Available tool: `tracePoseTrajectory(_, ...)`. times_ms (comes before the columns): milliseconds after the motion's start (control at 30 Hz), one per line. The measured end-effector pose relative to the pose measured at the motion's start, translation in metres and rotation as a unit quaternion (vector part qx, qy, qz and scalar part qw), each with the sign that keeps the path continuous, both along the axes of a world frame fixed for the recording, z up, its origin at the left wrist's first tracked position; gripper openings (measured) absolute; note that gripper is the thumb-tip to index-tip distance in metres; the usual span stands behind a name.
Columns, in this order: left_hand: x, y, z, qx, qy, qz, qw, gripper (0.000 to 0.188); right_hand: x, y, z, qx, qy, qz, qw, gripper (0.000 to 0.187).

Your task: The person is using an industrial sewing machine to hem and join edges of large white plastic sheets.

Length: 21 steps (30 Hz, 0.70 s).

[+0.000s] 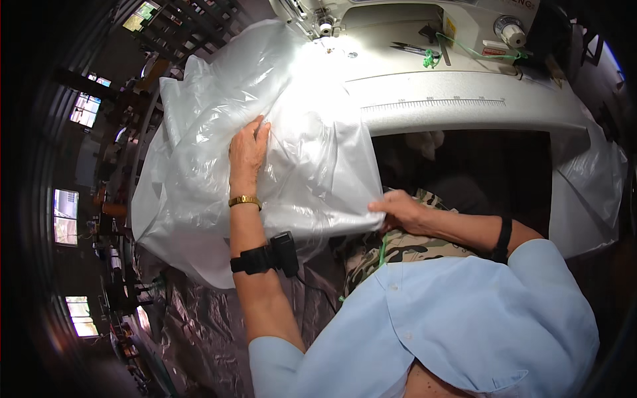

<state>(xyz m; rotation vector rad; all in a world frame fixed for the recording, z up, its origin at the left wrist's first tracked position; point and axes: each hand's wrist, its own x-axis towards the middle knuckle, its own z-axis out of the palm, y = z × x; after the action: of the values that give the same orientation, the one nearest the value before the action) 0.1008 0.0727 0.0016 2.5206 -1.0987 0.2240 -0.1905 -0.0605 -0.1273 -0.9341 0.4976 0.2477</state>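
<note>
A big whitish, glossy plastic sheet (312, 166) lies in folds over the left part of the sewing machine's bed and hangs down toward me. My left hand (247, 149) rests on top of it, fingers stretched out and pointing away from me. At the sheet's near right corner, my right hand (400, 209) pinches the edge between thumb and fingers. The sewing machine's needle area (325, 28) is at the far end of the sheet, under a bright lamp glare that washes out detail.
Small snips (415, 48) with green cord lie on the machine bed beside a measuring scale (434, 102). A handwheel-like dial (510, 31) is at the far right. More clear plastic (587, 186) hangs at the right, and dark crinkled sheeting (206, 338) lies below left.
</note>
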Motion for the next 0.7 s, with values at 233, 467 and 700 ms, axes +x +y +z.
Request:
tracePoseTrajectory(233,-0.035,0.011,-0.001,-0.061,-0.099,-0.050,0.992,0.035,-0.014,0.026,0.072,-0.111,-0.120,0.032,0.986,0.032)
tracePoseTrajectory(467,-0.174,0.004,0.010,-0.082,-0.043,-0.100,0.991,0.023,-0.018,0.035,0.051,-0.127,-0.220,0.002,0.967,0.032)
tracePoseTrajectory(700,-0.179,0.021,-0.004,-0.001,-0.152,-0.019,0.988,0.012,-0.022,0.040,0.066,-0.158,-0.249,0.009,0.955,0.032)
